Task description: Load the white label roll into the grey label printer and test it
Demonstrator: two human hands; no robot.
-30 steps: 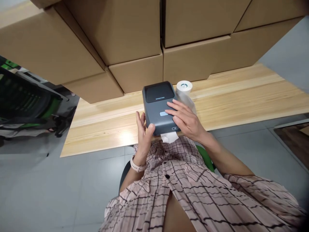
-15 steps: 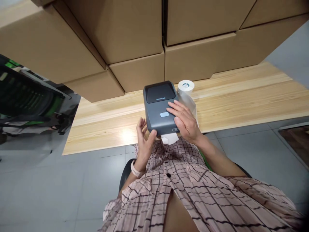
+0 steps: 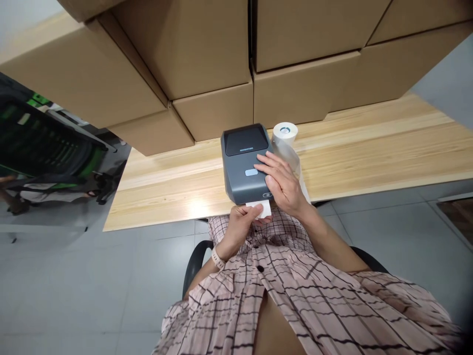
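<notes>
A dark grey label printer (image 3: pixel 240 165) with a glossy black window and a pale blue button stands near the front edge of the table. White label paper (image 3: pixel 264 212) sticks out from its front slot. My left hand (image 3: pixel 242 224) pinches that paper between thumb and fingers, just below the printer. My right hand (image 3: pixel 283 182) rests on the printer's right side, fingers stretched across its lid beside the button. Behind the right hand stands a white paper roll (image 3: pixel 285 133), its loose strip trailing down along the printer's right side.
Stacked cardboard boxes (image 3: pixel 214 108) line the back of the wooden table (image 3: pixel 377 148). Off to the left is a black and green office chair (image 3: pixel 48 138) on the tiled floor (image 3: pixel 155 281). My lap lies under the table's front edge.
My left hand has left the printer's lower left corner, moved right, and closed on the paper at the slot. My right hand has stayed on the lid.
</notes>
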